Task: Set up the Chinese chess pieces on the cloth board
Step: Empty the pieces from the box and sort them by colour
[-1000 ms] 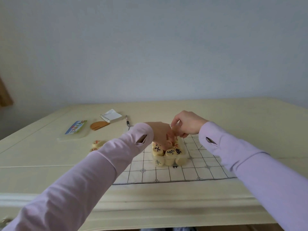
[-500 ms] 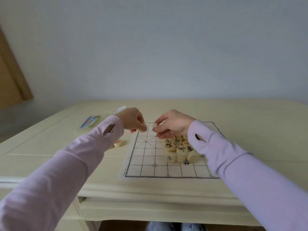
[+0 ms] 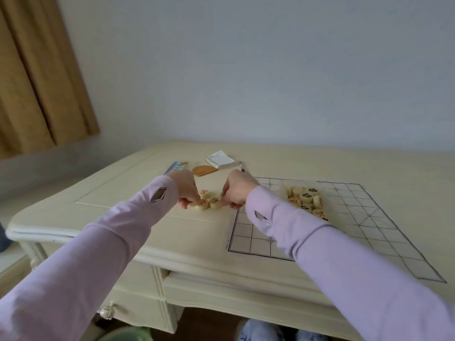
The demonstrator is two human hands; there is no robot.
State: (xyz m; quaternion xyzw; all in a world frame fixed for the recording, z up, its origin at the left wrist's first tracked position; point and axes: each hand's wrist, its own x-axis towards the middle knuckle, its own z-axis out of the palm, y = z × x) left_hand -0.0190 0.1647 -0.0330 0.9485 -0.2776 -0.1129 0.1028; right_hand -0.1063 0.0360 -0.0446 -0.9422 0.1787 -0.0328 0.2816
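Note:
The white cloth board [image 3: 364,232] with black grid lines lies on the right part of the cream table [image 3: 138,207]. A pile of round wooden chess pieces [image 3: 304,199], black- and red-marked, sits on the board's far half. A few red-marked pieces [image 3: 214,203] lie on the bare table just left of the board. My left hand [image 3: 186,189] curls down over them and pinches one at its fingertips. My right hand [image 3: 237,193] is curled at the group's right side, pinching a piece. Both sleeves are lilac, and the right sleeve hides part of the board.
Behind the hands lie a small spiral notepad [image 3: 219,159], a brown wooden object [image 3: 203,169], a colourful flat pack [image 3: 176,166] and a pen [image 3: 242,167]. The table's front edge and a drawer [image 3: 221,299] are near me. A tan curtain [image 3: 37,77] hangs at left.
Both hands left the pile on the board and moved left to the small group of red pieces on the bare table. The camera turned left and tilted.

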